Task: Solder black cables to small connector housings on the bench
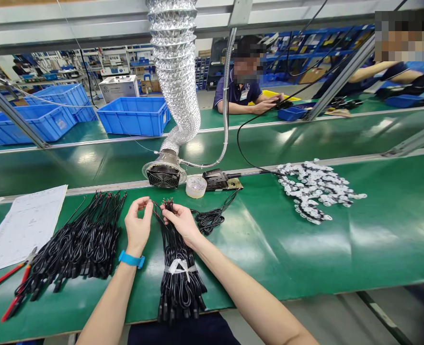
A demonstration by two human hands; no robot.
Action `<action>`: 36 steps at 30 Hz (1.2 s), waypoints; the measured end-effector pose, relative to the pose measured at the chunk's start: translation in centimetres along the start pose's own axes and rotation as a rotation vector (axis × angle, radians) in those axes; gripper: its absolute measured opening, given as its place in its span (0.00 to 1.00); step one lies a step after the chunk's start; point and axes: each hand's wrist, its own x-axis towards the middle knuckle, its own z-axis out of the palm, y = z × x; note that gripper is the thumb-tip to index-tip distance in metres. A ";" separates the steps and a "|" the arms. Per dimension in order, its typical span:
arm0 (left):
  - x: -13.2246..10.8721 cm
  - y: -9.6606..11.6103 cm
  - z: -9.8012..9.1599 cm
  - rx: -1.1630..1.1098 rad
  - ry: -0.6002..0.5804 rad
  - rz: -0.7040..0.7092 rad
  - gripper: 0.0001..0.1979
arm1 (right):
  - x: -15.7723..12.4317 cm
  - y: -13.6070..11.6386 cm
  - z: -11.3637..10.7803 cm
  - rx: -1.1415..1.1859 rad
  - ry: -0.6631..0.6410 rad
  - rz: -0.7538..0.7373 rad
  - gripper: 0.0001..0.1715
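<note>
A bundle of black cables (179, 268), tied with a white band, lies on the green bench in front of me. My left hand (137, 225), with a blue wristband, pinches a thin cable end at the bundle's top. My right hand (181, 221) grips the stripped wire ends of the same bundle, fingers curled. A larger loose pile of black cables (78, 242) lies to the left. One coiled black cable (209, 219) lies just right of my right hand.
Paper sheet (23, 225) and red-handled cutters (16, 282) at left. A fume extractor fan (163, 173) with silver duct, a tape roll (196, 186) and a soldering stand (221, 180) stand ahead. White small parts (314, 189) lie right. Blue bins (134, 115) and co-workers sit beyond.
</note>
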 end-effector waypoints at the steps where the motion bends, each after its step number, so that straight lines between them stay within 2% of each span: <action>1: 0.1 0.0 0.0 -0.046 -0.016 -0.026 0.14 | 0.0 0.0 0.0 -0.005 -0.013 0.000 0.22; 9: 0.7 -0.4 0.1 -0.623 -0.154 -0.392 0.16 | -0.1 0.0 0.1 -0.018 -0.085 0.004 0.24; 18: 0.6 0.0 -0.2 -0.691 -0.214 -0.429 0.14 | -0.1 0.1 0.1 -0.018 -0.083 0.002 0.25; 21: 0.7 0.2 -0.3 -0.675 -0.231 -0.437 0.15 | -0.2 0.1 0.1 -0.019 -0.085 -0.002 0.24; 24: 0.8 0.2 -0.3 -0.565 -0.228 -0.389 0.17 | -0.1 0.2 0.1 -0.016 -0.088 -0.001 0.24; 27: 1.1 -0.5 -0.4 -0.429 -0.178 -0.320 0.18 | -0.2 0.2 0.0 -0.025 -0.065 -0.025 0.23; 30: 1.3 -1.4 -0.6 -0.304 -0.120 -0.308 0.18 | -0.3 0.0 0.0 -0.087 -0.030 -0.075 0.21; 32: 1.3 -1.7 -0.8 -0.215 -0.044 -0.295 0.17 | -0.4 -0.1 0.0 -0.116 -0.017 -0.095 0.21; 34: 1.1 -1.3 -0.9 -0.105 0.072 -0.209 0.12 | -0.4 -0.1 0.1 -0.111 -0.010 -0.102 0.21; 36: 0.7 -0.5 -0.9 0.052 0.125 -0.015 0.11 | -0.4 0.0 0.2 -0.077 -0.010 -0.109 0.22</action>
